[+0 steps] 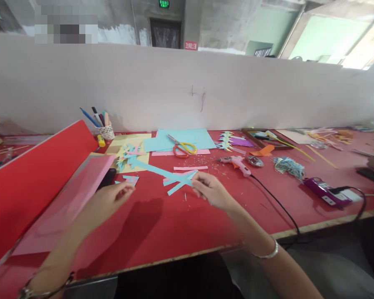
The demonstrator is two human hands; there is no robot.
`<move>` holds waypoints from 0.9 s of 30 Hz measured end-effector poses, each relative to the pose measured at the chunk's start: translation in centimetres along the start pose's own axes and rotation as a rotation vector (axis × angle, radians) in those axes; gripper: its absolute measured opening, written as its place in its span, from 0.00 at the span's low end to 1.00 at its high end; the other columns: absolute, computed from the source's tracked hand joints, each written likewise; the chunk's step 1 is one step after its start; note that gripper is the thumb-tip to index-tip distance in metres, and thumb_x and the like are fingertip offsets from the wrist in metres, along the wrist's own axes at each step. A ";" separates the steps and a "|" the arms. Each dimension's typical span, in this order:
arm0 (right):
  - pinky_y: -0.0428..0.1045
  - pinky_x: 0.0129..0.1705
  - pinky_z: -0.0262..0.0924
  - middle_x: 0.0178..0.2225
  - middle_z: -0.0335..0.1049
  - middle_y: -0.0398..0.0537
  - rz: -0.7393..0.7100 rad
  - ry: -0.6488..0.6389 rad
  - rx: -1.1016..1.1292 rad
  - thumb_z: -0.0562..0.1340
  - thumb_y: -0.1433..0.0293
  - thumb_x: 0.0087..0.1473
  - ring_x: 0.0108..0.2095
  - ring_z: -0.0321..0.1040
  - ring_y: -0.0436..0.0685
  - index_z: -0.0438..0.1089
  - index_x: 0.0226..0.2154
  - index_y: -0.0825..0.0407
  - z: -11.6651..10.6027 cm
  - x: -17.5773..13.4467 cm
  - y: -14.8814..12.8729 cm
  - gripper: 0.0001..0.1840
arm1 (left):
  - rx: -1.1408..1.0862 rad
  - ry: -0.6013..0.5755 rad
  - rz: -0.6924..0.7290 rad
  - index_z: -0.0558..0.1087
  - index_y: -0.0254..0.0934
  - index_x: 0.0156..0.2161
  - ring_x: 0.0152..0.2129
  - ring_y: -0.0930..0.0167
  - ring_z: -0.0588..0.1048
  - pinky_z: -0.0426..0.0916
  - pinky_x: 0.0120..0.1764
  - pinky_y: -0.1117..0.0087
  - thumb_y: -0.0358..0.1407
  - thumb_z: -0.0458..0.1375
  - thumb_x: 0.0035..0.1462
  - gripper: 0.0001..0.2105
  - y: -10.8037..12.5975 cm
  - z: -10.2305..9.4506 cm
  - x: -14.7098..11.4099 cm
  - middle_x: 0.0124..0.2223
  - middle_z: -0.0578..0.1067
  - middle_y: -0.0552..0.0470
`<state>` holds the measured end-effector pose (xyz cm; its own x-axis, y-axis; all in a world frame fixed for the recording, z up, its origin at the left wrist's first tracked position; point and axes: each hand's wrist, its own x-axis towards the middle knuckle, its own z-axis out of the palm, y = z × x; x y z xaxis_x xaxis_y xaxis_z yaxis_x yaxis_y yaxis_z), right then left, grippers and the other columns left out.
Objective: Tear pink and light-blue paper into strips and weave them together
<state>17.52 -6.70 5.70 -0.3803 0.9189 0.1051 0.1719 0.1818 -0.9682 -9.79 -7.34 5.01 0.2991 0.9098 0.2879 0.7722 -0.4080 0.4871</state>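
A white partition (162,83) is rising at twelve o'clock from the view's centre; over its top edge, a dark door (166,35), a green exit sign (163,4) and a small red sign (191,45) are showing. Toward nine, a patterned cup (107,133) is holding pens (90,118). Between eight and nine, a large red board (40,178) is slanting. Between three and four, a purple power strip (318,189) is holding a black plug (335,190).
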 end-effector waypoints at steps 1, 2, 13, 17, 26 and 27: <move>0.41 0.16 0.46 0.15 0.55 0.35 0.045 -0.053 0.110 0.54 0.59 0.48 0.14 0.50 0.43 0.54 0.21 0.52 0.7 0.4 0.3 0.14 | -0.127 -0.047 -0.041 0.67 0.38 0.34 0.21 0.75 0.69 0.58 0.22 0.78 0.39 0.49 0.51 0.08 0.5 0.3 0.5 0.26 0.70 0.55; 0.41 0.16 0.47 0.15 0.57 0.35 0.084 -0.101 0.212 0.54 0.58 0.48 0.14 0.53 0.43 0.54 0.21 0.52 1.4 0.7 0.6 0.15 | -0.277 -0.088 -0.061 0.66 0.39 0.39 0.22 0.75 0.69 0.61 0.24 0.77 0.41 0.49 0.51 0.12 1.1 0.6 1.2 0.28 0.70 0.54; 0.42 0.22 0.54 0.16 0.64 0.39 0.324 -0.504 0.271 0.49 0.62 0.53 0.15 0.60 0.44 0.54 0.21 0.53 3.5 1.8 1.1 0.15 | -0.909 0.017 -0.162 0.67 0.35 0.28 0.10 0.80 0.52 0.47 0.16 0.75 0.52 0.49 0.46 0.19 1.6 4.1 6.7 0.12 0.51 0.63; 0.43 0.25 0.52 0.19 0.60 0.39 0.097 -0.115 -0.332 0.56 0.62 0.46 0.20 0.56 0.44 0.57 0.20 0.54 1.1 3.9 1.6 0.14 | -0.892 -0.254 -0.141 0.64 0.35 0.19 0.08 0.80 0.50 0.47 0.15 0.75 0.55 0.46 0.47 0.23 2.5 5.9 7.2 0.07 0.50 0.63; 0.43 0.25 0.49 0.19 0.53 0.35 0.101 -0.054 0.036 0.57 0.59 0.42 0.21 0.52 0.44 0.57 0.21 0.53 1.6 6.1 3.6 0.15 | -0.824 -0.582 -0.073 0.67 0.33 0.16 0.06 0.80 0.51 0.48 0.15 0.74 0.60 0.45 0.43 0.29 4.4 9.9 6.9 0.06 0.53 0.61; 0.43 0.25 0.50 0.20 0.54 0.36 0.120 -0.055 0.080 0.58 0.58 0.41 0.22 0.52 0.44 0.58 0.21 0.54 1.8 6.0 3.7 0.16 | -0.825 -0.587 -0.074 0.67 0.33 0.16 0.06 0.80 0.51 0.47 0.15 0.74 0.60 0.45 0.43 0.29 4.4 9.9 6.8 0.06 0.53 0.61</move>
<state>14.21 -1.18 2.31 -0.4113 0.9112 -0.0226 0.1465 0.0417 -0.9883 1.18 -2.21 0.91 0.6655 0.7385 -0.1085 0.2387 -0.0728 0.9684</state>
